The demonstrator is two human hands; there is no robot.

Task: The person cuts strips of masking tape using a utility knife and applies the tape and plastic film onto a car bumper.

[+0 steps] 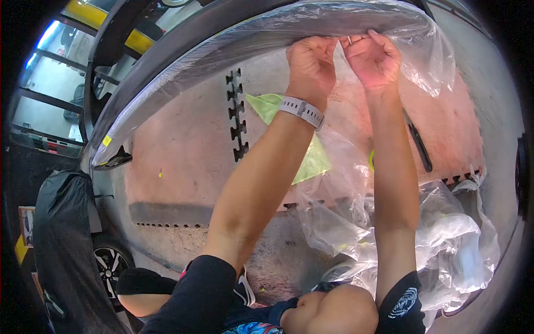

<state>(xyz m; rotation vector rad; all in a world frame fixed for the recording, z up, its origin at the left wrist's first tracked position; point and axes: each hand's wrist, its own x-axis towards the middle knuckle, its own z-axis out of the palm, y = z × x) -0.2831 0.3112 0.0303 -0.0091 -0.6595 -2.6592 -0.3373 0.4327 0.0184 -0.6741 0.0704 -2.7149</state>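
Observation:
A long, curved dark panel (222,28), which looks like a car bumper, arches across the top of the view with clear plastic film (189,67) over it. My left hand (312,64), below a grey watch band, pinches the lower edge of that film. Close beside it on the right, my right hand (374,60) is turned palm up, its curled fingertips gripping the same film edge. Part of the fingertips is hidden by the film. Loose film (434,61) hangs to the right of my right hand.
Pink foam mats (178,145) cover the floor, with a yellow-green cloth (311,161) and a black-handled knife-like tool (420,147) on them. Crumpled plastic sheeting (445,222) lies at lower right. A black-draped object (67,239) and a wheel (108,264) stand at left.

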